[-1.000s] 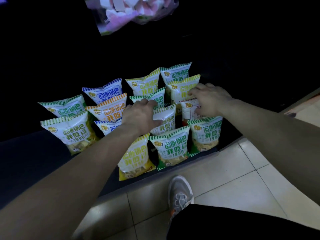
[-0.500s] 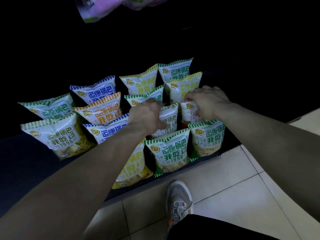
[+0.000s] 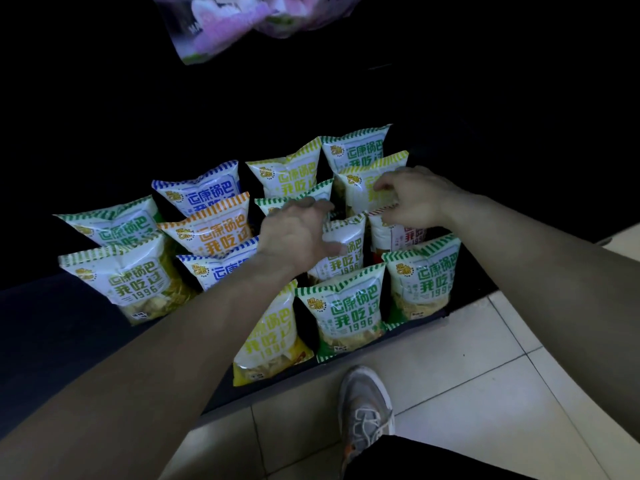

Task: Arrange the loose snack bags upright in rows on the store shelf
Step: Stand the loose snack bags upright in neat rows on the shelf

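Several white snack bags with striped tops stand upright in rows on a dark low shelf (image 3: 464, 308). My left hand (image 3: 298, 233) grips the top of a green-striped bag (image 3: 346, 258) in the middle row, thumb on its front and fingers behind. My right hand (image 3: 415, 199) pinches the top edge of a red-striped bag (image 3: 388, 233) just to the right of it. Behind that hand stands a yellow-green bag (image 3: 360, 192). In the front row are a yellow bag (image 3: 273, 344) and two green bags (image 3: 349, 313) (image 3: 426, 278).
Left rows hold green (image 3: 135, 282), blue (image 3: 201, 195) and orange (image 3: 211, 226) bags. Pink and purple packets (image 3: 242, 26) hang above in the dark. Pale floor tiles (image 3: 485, 393) lie below the shelf edge, with my grey shoe (image 3: 367, 414) close to it.
The right hand has lifted slightly and its fingers have loosened over the red-striped bag. My left hand stays on the green-striped bag. The view has shifted a little.
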Demonstrator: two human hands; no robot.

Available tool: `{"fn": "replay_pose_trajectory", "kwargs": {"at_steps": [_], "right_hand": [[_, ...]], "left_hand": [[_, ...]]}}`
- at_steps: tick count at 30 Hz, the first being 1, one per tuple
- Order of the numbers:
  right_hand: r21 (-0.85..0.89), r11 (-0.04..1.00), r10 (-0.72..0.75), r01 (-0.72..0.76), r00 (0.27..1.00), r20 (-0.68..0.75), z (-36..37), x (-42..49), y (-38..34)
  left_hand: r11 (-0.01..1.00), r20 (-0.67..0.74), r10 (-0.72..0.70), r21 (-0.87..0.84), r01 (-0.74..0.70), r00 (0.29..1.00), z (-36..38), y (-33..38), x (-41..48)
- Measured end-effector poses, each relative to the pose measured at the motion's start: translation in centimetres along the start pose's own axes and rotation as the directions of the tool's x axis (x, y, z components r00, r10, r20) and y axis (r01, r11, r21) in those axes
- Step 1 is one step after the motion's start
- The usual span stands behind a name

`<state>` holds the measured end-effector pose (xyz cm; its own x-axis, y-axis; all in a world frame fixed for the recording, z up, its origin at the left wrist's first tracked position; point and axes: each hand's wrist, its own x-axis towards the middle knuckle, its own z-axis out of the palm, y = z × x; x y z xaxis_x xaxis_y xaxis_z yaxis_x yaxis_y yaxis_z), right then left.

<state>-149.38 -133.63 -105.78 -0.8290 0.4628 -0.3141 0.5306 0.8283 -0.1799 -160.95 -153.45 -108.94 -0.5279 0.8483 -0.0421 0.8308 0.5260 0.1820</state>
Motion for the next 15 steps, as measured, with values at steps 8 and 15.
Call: {"fn": "replay_pose_trajectory", "kwargs": {"at_steps": [8,15], "right_hand": [[-0.150,0.987,-0.075,0.060,0.992,-0.097,-1.5,3.5,-0.8],[-0.197,0.979,-0.075,0.054,0.992,-0.100,-0.4,6.0,-1.1]], "left_hand": [[0.992,-0.056,-0.121,0.014,0.122,0.991,-1.5,-4.3,2.6],[0.988,0.015,-0.095,0.125,0.093,0.995,-0.6,-4.5,5.0]]}}
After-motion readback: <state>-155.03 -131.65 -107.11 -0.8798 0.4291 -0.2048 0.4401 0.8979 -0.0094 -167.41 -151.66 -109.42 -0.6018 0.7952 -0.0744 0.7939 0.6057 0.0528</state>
